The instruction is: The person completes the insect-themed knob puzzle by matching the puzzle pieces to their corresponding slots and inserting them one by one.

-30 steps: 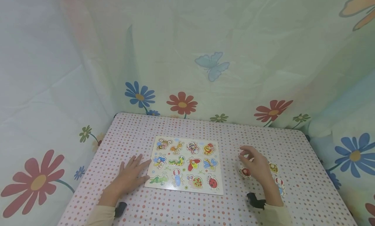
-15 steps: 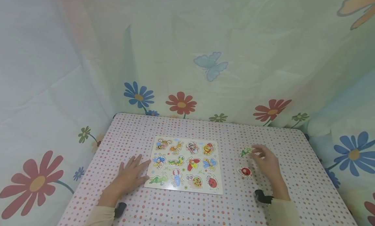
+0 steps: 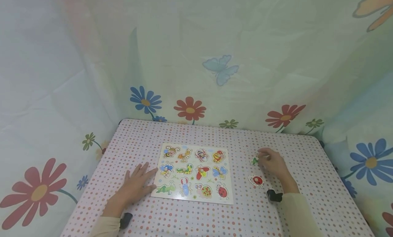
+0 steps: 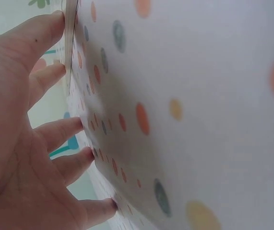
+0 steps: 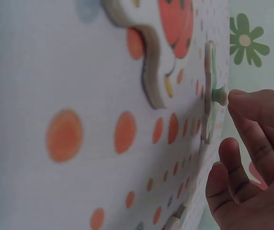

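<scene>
The left hand (image 3: 133, 185) lies flat-wristed and low between the table's (image 3: 129, 141) left edge and the board (image 3: 227, 180), its fingers (image 4: 55, 134) straight and spread; the thumb and index tips touch the board's left edge, and the other three tips meet the dotted cloth. The right hand (image 3: 274, 167) is on the other side, between the board and the table's right edge, its fingertips at the knob (image 5: 220, 96) of the green piece (image 3: 254, 161); whether they pinch the knob or only touch it, I cannot tell. The green piece lies on the table to the right of the board, partly covered by the hand. The red piece (image 3: 257, 180) lies near it, closer to the table's near side. The board carries three rows of four bugs, and small knobs show on some of them. A beige sleeve (image 3: 107, 226) covers each forearm, with a black device (image 3: 274, 196) by each wrist. A flowered curtain (image 3: 172, 69) hangs beyond the table's far edge.
</scene>
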Available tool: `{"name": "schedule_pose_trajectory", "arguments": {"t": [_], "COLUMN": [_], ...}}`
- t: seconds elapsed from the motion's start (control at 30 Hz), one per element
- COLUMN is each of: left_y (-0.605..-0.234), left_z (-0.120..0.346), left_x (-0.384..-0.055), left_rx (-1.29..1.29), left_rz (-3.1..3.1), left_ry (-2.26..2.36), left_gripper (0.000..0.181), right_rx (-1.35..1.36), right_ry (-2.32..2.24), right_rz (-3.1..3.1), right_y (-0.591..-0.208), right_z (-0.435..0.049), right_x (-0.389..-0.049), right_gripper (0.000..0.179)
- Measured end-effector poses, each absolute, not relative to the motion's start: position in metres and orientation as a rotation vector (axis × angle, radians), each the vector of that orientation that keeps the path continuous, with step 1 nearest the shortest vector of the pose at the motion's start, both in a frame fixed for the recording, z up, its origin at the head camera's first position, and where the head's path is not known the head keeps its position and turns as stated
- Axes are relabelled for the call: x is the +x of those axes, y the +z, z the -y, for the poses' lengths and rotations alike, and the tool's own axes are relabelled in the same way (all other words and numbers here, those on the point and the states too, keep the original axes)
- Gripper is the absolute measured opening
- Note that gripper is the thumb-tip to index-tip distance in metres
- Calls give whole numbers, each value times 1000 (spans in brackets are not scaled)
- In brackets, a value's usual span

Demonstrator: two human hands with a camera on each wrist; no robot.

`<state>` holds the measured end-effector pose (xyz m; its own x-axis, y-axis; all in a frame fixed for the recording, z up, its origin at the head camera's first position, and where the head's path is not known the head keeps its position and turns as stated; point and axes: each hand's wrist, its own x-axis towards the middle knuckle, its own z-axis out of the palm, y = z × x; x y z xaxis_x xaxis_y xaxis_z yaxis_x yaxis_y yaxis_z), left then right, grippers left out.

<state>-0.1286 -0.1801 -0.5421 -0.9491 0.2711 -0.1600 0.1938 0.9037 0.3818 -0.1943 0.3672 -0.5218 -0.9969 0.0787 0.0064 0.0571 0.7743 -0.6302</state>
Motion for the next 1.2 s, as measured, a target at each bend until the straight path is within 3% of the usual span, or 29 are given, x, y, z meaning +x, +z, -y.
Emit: {"name": "schedule_pose_trajectory", "arguments": {"t": [0.9,1.2], "left_y": [-540,-539], "left_z": [180,180], "left_x": [-127,-127], "left_rx": [369,376], "left_rz": [-2866,-2867], "left_ry": [556,548], "left_gripper": [65,64], "right_rx": [-89,-62], "right_ry": [959,1091], "right_rz": [2962,2935], "right_y": [-526,-522], "right_z": [-355,-328], "right_x": [-195,-184], "right_gripper": [41,44]}}
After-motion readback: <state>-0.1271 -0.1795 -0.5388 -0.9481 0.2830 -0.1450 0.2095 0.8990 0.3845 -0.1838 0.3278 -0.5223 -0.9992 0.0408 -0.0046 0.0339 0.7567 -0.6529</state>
